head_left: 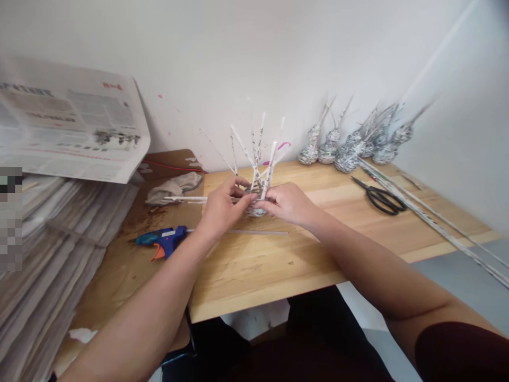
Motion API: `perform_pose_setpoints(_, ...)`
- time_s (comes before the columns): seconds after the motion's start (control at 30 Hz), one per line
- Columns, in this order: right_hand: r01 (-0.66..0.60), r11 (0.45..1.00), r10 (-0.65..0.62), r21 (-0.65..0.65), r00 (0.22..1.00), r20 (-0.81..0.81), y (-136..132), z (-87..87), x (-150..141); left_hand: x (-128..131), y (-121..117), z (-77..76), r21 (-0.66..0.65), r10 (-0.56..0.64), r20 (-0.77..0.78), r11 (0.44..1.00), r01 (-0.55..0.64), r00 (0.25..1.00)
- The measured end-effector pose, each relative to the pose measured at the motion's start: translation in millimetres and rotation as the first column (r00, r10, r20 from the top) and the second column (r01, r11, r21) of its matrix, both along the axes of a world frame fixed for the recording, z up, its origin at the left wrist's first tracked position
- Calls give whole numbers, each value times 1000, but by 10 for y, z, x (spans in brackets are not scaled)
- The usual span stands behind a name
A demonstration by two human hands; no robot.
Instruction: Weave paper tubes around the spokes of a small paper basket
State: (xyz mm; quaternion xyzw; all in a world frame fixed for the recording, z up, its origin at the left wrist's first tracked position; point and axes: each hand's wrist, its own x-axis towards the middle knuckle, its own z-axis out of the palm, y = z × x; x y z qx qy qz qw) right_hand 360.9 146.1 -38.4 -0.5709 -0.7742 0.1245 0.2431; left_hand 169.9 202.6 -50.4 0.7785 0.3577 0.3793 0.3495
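Observation:
Between my hands, on the wooden board, stands a small round weave of rolled newspaper (256,212), with several paper tubes (272,159) sticking up and fanning out from it. My left hand (227,203) is closed around its left side, thumb at the front near the rim. My right hand (288,204) pinches at the right side, where a paper tube rises by the fingertips. The fingertips of both hands nearly meet at the front and cover part of the weave. One thin tube (185,199) points out to the left behind my left hand.
A blue glue gun (170,239) lies left of the board (254,276), near a crumpled cloth (175,188). Black scissors (379,197) and long paper tubes (433,225) lie at right. Several gourd-shaped paper weaves (350,151) stand by the wall. Stacked newspapers (51,249) fill the left.

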Motion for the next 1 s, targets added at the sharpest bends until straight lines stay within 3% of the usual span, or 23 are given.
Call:
perform_pose_setpoints(0.17,-18,998,17,-60,1000,-25,9,-11,2,-2,14,5,5,-41,-121,999,42,992)
perform_pose_setpoints(0.33,-66,982,15,-179,962,-272,-40,82,73,-28,57,14,30,-22,-127,999,26,992)
perform_pose_setpoints(0.4,-74,979,15,-189,955,-297,-59,128,117,-41,73,11,22,-20,-106,999,23,994)
perform_pose_setpoints(0.53,-82,990,59,-111,978,-200,-48,131,156,-50,105,-38,6,-38,-87,999,38,996)
perform_pose_setpoints(0.77,-12,1000,12,-7,1000,2,29,23,92,-47,101,-24,-24,-24,-92,999,22,996)
perform_pose_setpoints(1.0,-9,1000,8,4,1000,29,36,-19,51,-85,107,47,-140,-91,-89,987,78,992)
